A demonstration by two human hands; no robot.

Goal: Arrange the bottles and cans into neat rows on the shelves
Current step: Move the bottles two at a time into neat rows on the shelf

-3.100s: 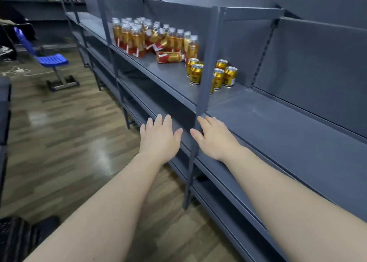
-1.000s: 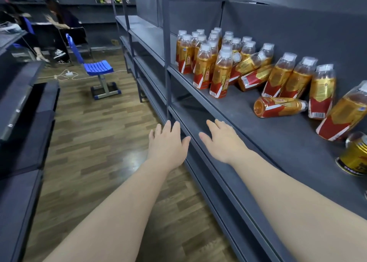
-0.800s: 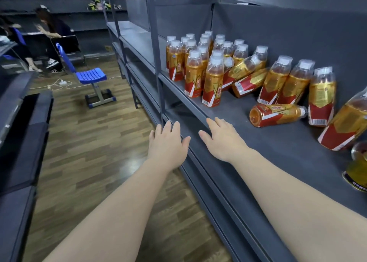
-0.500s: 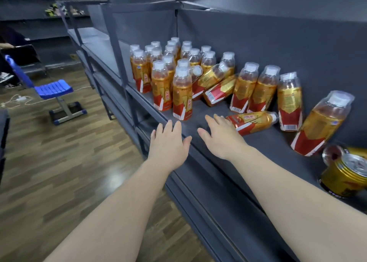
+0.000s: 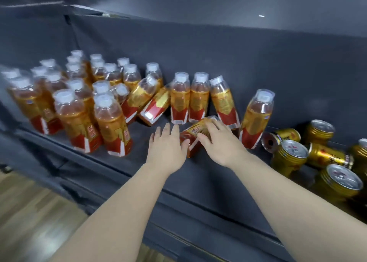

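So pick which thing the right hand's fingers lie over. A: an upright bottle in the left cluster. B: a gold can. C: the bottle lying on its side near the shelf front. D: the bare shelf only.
C: the right hand reaches over the toppled bottle, with the left hand beside the bottle's lower end; the gold cans sit apart, further right.

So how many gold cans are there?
6. On the shelf, right end: three upright cans, two lying down, one cut off at the picture's edge. More may be hidden.
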